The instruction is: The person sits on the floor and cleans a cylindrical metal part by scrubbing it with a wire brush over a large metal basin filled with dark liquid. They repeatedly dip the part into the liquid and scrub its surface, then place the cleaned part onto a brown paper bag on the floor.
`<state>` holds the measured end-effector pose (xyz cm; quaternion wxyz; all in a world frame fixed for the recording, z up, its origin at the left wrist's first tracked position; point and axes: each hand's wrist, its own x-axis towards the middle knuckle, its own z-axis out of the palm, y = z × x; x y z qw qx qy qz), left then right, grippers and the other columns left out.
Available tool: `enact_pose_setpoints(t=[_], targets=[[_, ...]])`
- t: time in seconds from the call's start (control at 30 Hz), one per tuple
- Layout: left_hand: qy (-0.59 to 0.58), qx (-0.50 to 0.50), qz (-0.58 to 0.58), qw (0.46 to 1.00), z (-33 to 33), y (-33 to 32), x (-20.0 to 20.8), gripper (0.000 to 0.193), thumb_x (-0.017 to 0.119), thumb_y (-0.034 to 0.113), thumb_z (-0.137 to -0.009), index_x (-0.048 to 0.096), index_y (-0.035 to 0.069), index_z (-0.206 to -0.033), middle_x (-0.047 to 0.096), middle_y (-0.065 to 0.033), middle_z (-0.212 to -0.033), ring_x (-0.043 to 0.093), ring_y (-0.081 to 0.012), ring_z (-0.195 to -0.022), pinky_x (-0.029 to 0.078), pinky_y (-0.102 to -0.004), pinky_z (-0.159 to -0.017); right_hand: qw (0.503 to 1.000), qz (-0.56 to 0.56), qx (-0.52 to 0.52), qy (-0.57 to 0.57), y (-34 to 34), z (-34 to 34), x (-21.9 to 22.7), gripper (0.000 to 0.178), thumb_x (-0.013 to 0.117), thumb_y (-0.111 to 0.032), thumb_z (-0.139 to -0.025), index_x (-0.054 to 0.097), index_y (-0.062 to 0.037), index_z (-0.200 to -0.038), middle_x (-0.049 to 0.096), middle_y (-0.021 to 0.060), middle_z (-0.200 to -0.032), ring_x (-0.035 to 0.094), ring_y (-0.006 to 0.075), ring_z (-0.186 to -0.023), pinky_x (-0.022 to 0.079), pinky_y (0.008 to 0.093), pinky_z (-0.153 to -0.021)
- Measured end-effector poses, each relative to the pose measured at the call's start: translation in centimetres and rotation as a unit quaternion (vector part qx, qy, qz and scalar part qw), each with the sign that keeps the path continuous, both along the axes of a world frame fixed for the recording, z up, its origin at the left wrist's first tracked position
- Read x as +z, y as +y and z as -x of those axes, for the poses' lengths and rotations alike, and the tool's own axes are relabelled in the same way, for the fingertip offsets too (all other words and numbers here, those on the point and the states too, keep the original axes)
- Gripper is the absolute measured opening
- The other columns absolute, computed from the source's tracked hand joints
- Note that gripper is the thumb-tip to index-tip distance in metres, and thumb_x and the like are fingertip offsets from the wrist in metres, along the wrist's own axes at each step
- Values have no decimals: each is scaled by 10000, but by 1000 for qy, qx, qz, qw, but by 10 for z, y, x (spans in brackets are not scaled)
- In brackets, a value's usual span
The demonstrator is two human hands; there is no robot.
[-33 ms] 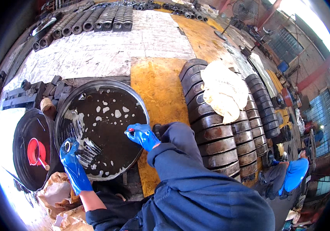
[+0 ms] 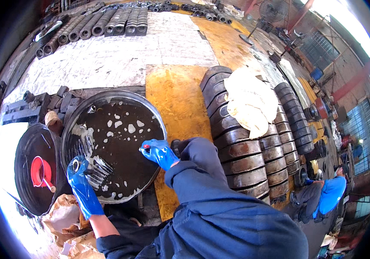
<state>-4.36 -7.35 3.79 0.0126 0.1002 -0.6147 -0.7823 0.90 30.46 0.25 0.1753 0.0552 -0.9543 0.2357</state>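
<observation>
In a blue glove, my left hand [image 2: 82, 187] is closed around a small ring-shaped metal part [image 2: 76, 165] at the left side of a wide round pan [image 2: 165, 129]. My right hand [image 2: 162, 155], gloved alike, is closed over the pan's right rim on a small object with a red end [image 2: 146, 147]; the fingers hide most of it. Dark liquid [image 2: 126, 113] with whitish foam patches fills the pan. Beside my left hand, ridged metal pieces [image 2: 100, 169] lie partly in the liquid. A small shiny ring-like part [image 2: 91, 108] sits near the pan's far left wall.
Left of the pan stands a black tub [image 2: 25, 151] holding a red dipper [image 2: 35, 171]. Brown paper sacks [image 2: 66, 213] lie close to my left forearm. Rows of dark metal cylinders [image 2: 236, 144], partly under a cream cloth [image 2: 250, 101], stand right. Another person [image 2: 329, 194] crouches farther right.
</observation>
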Motion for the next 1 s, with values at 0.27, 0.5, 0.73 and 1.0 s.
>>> enact_pose_setpoints(t=[0.27,0.5,0.73,1.0], targets=[[18,15,30,999,10,-3,-8,354,806,8,-834,703,24,-1172,724,-41,-963,698,-180,-805,576,-323,-711,1000,16,8,23,-2,0,1,154,729,-278,-905,691,-145,-837,715,103,-800,706,329,-759,561,459,-653],[15,11,41,999,8,-5,-8,359,810,11,-832,704,24,-1175,724,-42,-972,698,-181,-813,576,-326,-709,998,56,-2,-32,-6,-5,18,155,742,-312,-893,716,-159,-900,720,103,-849,705,321,-809,566,447,-731],[-3,6,46,999,3,-7,-22,364,813,14,-830,705,25,-1177,725,-44,-980,698,-182,-821,575,-328,-707,996,51,-31,-70,8,-8,23,165,751,-324,-886,727,-166,-928,722,97,-873,705,315,-835,567,436,-768],[79,60,196,975,-29,18,38,359,790,127,-864,729,7,-1197,744,-96,-1139,693,-182,-1002,550,-318,-906,970,176,101,-136,2,4,11,141,704,-162,-942,725,-38,-1004,744,92,-1023,708,256,-869,567,357,-851]])
